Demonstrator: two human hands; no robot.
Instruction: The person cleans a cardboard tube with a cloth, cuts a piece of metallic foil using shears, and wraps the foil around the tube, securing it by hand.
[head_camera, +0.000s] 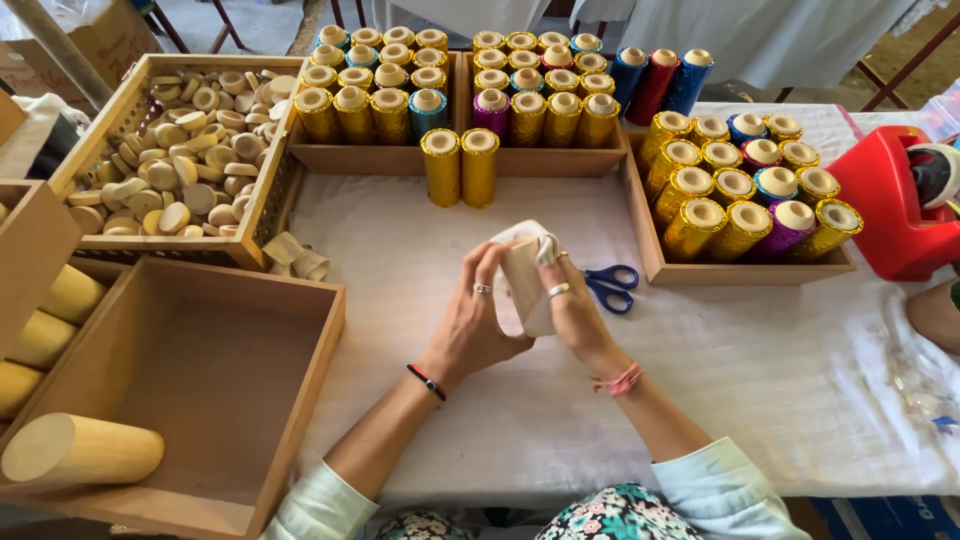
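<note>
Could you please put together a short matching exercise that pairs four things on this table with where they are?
Things:
1. scissors
2. wooden discs
3. tape dispenser
4. plain wooden cylinder

Places:
A. at the right edge of the table
B. lying across the rim of the wooden tray at the lower left
C. on the white cloth just right of the hands
D. heaped in the crate at the upper left

Pairs: 1-C, 2-D, 3-A, 4-B

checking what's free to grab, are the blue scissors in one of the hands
No, the blue-handled scissors lie on the white tablecloth beside the right hand, which with the left hand holds a wooden cylinder.
</note>
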